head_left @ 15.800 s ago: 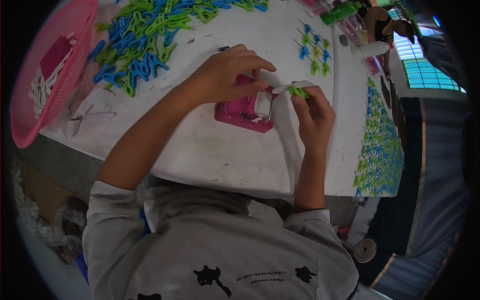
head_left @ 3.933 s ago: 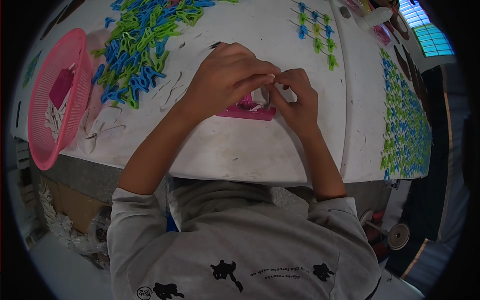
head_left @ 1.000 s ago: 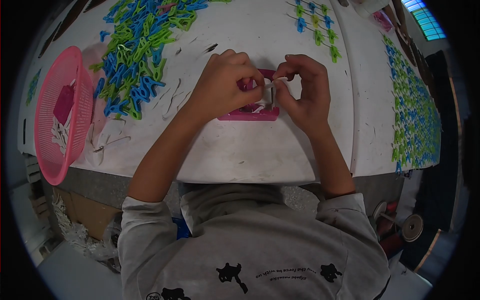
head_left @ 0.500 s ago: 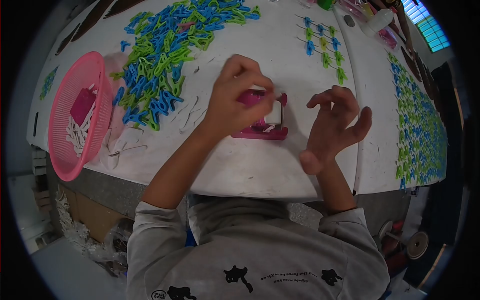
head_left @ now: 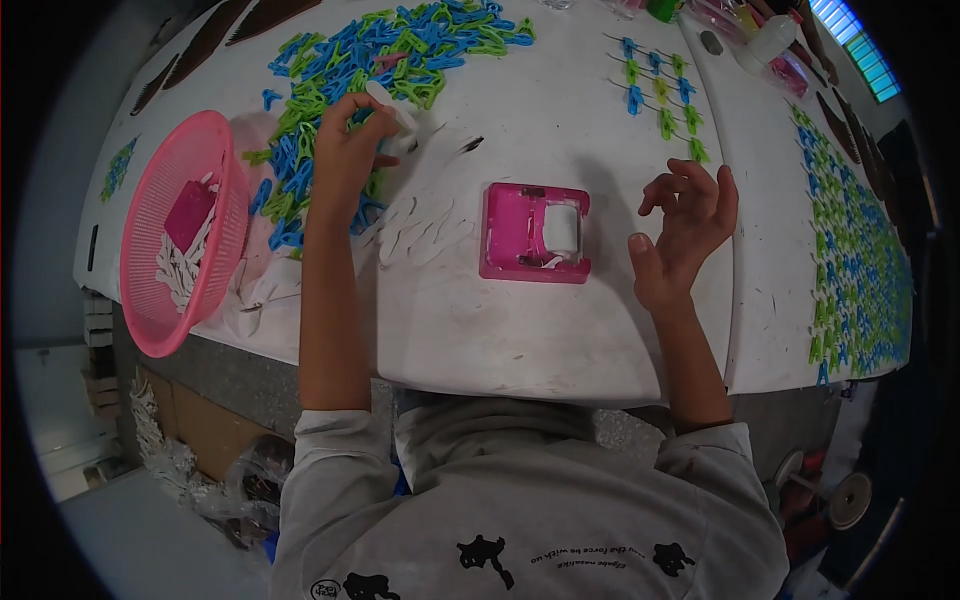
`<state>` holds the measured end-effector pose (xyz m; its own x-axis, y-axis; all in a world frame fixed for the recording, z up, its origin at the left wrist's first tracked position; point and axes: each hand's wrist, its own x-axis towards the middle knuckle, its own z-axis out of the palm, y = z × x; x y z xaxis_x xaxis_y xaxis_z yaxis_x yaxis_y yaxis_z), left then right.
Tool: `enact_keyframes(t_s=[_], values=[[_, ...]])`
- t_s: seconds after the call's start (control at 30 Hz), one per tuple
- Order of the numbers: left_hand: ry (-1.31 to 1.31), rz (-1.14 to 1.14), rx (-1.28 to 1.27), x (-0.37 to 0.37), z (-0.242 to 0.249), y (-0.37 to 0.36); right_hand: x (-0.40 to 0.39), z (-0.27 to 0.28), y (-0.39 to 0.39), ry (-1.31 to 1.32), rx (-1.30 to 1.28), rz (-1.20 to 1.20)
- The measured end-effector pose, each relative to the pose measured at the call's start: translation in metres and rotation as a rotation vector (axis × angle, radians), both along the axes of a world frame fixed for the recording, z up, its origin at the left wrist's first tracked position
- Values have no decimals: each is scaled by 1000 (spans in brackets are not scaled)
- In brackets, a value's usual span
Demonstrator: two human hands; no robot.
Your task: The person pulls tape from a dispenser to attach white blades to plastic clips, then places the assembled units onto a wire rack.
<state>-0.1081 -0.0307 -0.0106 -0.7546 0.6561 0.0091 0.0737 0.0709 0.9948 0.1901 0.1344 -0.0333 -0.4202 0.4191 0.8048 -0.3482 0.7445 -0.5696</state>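
Note:
My left hand [head_left: 348, 150] is over the right side of a heap of blue and green clothespins [head_left: 320, 120], fingers bent and pinched at a small white object [head_left: 402, 125] whose kind I cannot make out. Right of it on the white table sits a pink holder [head_left: 510, 235] with a white roller [head_left: 562, 230] across its right half. My right hand [head_left: 688, 232] hovers to the right of the holder, palm up, fingers spread and loosely curled, holding nothing. Between the heap and the holder lie several thin white strips [head_left: 425, 235] and dark marks.
A pink basket [head_left: 232, 200] leans at the table's left edge, holding white strips and a magenta piece. Several rows of clothespins [head_left: 660, 90] lie at the back right. A dense field of them [head_left: 855, 250] covers the far right. Bottles [head_left: 772, 42] stand behind.
My left hand has moved left and up, from over the pink holder to the clothespin heap, so the holder is now uncovered. My right hand has shifted slightly, fingers still apart.

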Motion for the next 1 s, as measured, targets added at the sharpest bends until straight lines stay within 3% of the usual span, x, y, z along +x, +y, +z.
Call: enact_keyframes(t_s=[0.1, 0.27, 0.37, 0.9, 1.0], values=[[18, 7, 78, 2, -2, 4, 0, 1, -4, -24, -13, -7], [-1, -99, -83, -2, 0, -4, -1, 1, -5, -43, -43, -5], [0, -118, -10, -1, 3, -5, -1, 1, -5, -62, -55, -5], [10, -60, -25, 0, -6, 1, -1, 2, -7, -130, -107, -23], [-83, -71, 3, 4, -1, 0, -1, 2, -8, -149, -118, -33]])
